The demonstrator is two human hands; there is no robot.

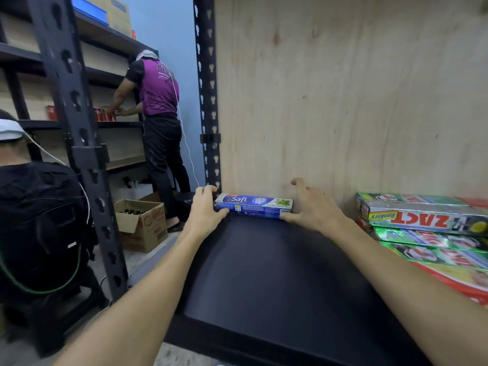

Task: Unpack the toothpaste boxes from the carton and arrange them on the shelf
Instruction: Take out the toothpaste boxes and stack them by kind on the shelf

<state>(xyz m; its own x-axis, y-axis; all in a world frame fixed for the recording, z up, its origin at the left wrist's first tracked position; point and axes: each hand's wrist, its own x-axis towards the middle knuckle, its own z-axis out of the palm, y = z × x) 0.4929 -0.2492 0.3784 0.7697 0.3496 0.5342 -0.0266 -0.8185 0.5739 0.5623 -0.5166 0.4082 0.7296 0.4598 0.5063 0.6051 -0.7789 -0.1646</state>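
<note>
Where the dark shelf (264,273) meets its plywood back, a blue box (253,206) lies lengthwise. The left hand (207,210) grips its left end; the right hand (313,207), fingers spread, touches its right end.

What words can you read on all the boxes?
"Safi": blue toothpaste box at the shelf's back.
"DOUBLE MINT": same box, small.
"ZACT": upside down on the top green box at right.
Small print on both, and the floor carton: too blurred to read.
</note>
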